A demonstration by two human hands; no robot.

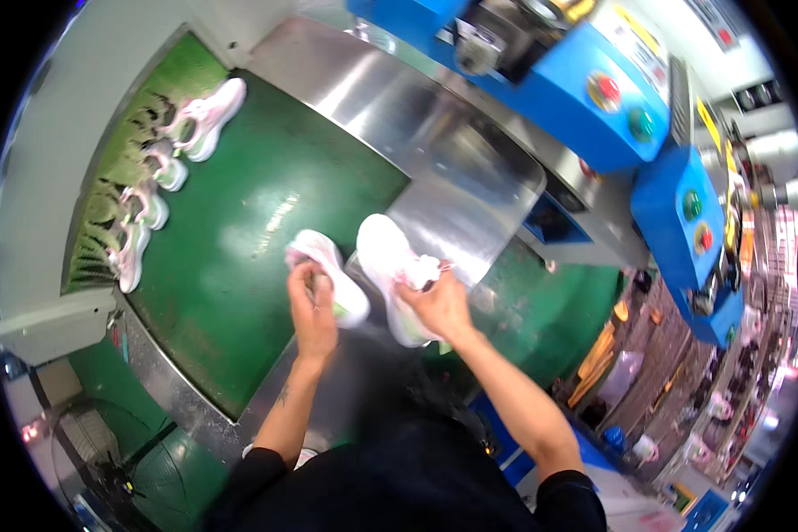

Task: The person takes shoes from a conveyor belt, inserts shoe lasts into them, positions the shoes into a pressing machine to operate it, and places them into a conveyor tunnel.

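Note:
My left hand (314,306) is closed on a pink-and-white sneaker (332,266), its fingers at the shoe's opening. In my right hand (439,306) is a second white sneaker (384,248), gripped around its laces and upper, toe pointing away from me. Both shoes are side by side above the edge where the green belt meets the steel plate. Some blur softens the shoes, and parts of them are hidden behind my fingers.
Several matching sneakers (206,120) stand at the left of the green conveyor belt (239,230), beside green bristly strips (173,75). Ahead is a steel plate (457,168). Blue machines (585,97) with red and green buttons stand right; a floor fan (120,470) is lower left.

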